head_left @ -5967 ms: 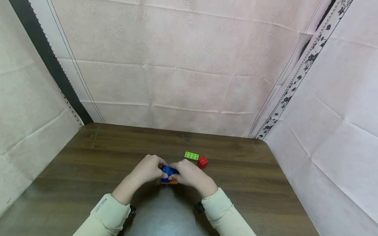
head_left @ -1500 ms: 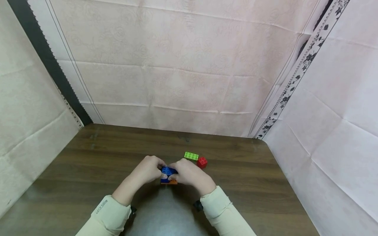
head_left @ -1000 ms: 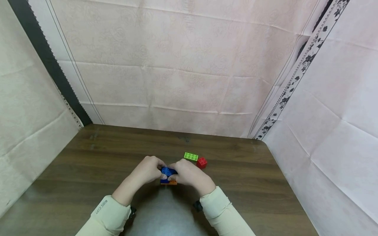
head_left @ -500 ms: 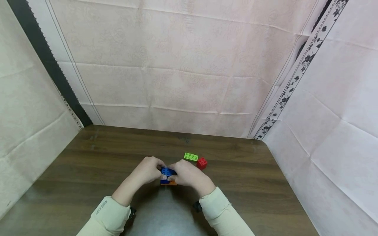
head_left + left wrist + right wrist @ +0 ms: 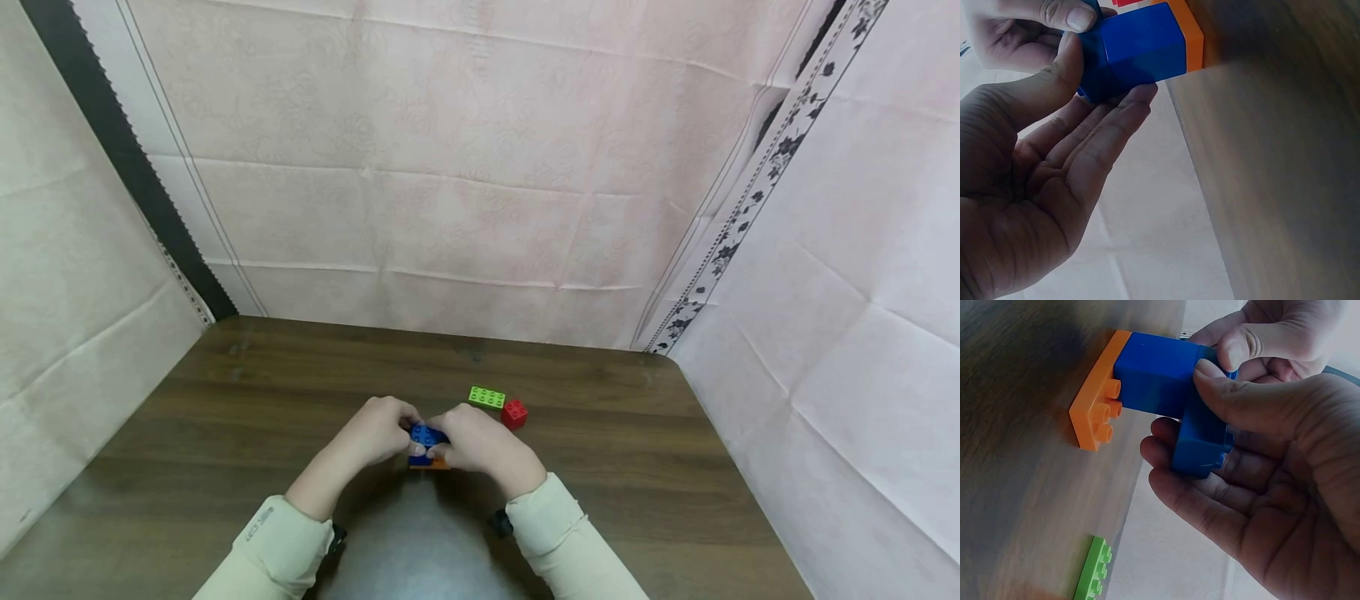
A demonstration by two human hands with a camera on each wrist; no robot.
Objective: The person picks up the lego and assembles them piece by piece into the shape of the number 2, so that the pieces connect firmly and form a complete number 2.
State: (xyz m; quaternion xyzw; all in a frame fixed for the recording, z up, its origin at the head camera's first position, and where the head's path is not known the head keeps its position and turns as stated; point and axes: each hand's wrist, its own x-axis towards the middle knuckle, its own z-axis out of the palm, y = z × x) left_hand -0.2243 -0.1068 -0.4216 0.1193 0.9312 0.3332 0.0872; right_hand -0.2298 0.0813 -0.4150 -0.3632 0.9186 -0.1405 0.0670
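Note:
On the table stands a small stack: an orange studded plate (image 5: pixel 1090 403) at the bottom, a blue brick (image 5: pixel 1155 372) on one end of it, and a second blue brick (image 5: pixel 1197 440) on top, reaching out over the plate's bare studs. My left hand (image 5: pixel 381 429) grips the upper blue brick from the left. In the left wrist view its thumb is at the upper brick, while the fingertips lie along the side of the blue bricks. My right hand (image 5: pixel 483 442) pinches the overhanging upper brick between thumb and fingers. Both thumbs are close together.
A lime green brick (image 5: pixel 487 397) lies flat beyond the right hand, studs up. Just right of it sits a red brick (image 5: pixel 514 414). The brown wooden table (image 5: pixel 615 500) ends at pale cloth walls (image 5: pixel 480 208) behind and at both sides.

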